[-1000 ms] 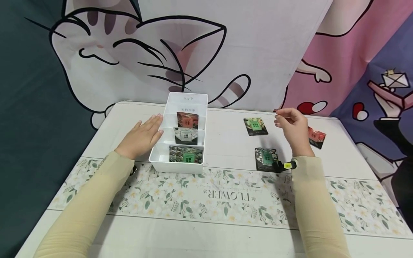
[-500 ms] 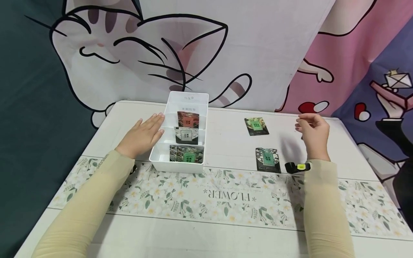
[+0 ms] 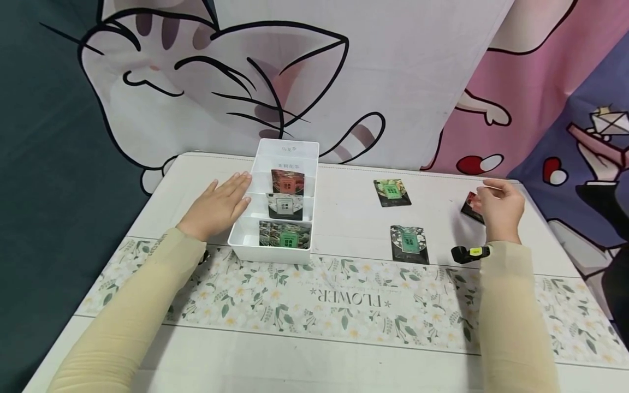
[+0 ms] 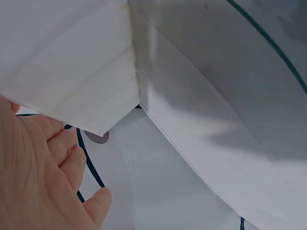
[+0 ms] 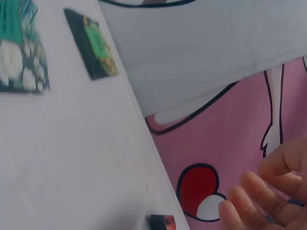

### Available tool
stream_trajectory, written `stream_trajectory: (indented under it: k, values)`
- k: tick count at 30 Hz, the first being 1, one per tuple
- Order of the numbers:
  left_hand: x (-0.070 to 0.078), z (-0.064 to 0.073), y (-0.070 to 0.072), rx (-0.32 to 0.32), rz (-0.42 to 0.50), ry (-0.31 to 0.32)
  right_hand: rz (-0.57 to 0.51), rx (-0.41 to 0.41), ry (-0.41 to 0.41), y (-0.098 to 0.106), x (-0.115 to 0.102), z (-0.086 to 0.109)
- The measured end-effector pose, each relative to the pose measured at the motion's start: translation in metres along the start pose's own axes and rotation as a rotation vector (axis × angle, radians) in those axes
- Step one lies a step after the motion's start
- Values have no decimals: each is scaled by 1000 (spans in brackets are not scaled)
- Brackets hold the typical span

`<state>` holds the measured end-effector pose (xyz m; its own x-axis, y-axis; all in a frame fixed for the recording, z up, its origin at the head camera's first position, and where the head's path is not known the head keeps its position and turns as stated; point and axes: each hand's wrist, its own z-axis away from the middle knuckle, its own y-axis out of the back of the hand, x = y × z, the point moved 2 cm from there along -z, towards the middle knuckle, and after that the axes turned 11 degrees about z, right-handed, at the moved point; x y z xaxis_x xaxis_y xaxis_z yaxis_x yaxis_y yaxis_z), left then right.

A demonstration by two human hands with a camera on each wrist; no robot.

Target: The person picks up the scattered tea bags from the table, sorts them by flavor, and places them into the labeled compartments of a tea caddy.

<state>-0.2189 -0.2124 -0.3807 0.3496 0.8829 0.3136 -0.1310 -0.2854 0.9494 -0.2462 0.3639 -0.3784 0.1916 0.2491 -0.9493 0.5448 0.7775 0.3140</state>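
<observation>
- A pale backdrop (image 3: 413,65) with a smiling cat outline hangs behind the work, with dark cloth (image 3: 39,191) at the left and pink printed cloth (image 3: 530,120) at the right.
- Below it is a white table (image 3: 245,355), crossed by a floral band bearing the word FLOWER.
- 2 beige sleeves (image 3: 511,311) reach in from the near edge.
- A long white box (image 3: 269,255), partitioned crosswise, stands left of the table's middle. In it, from near to far, are green packaging (image 3: 285,234), perhaps more than 1 packet, a white-labelled packet (image 3: 285,206) and a red-labelled packet (image 3: 287,183).
- The left hand (image 3: 216,207) lies with fingers outstretched against the box's left side, grasping nothing.
- The right hand (image 3: 502,210) has loosely bent fingers and nothing visible in its grasp.
- 3 packets lie apart on the table, right of the box: a teal-labelled packet (image 3: 410,244) nearest the person, a bright-green-labelled packet (image 3: 392,192) beyond it, and a dark red packet (image 3: 472,210) beside the right hand, which partly hides it.
- A small black device (image 3: 462,254) sits at the right wrist.
</observation>
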Motion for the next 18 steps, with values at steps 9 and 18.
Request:
stream_trajectory:
  k: [9, 18]
  values:
    - [-1, 2, 1, -11, 8, 10, 521, -2, 15, 10, 10, -23]
    - [1, 2, 0, 1, 18, 14, 700, -129, 35, 22, 21, -38]
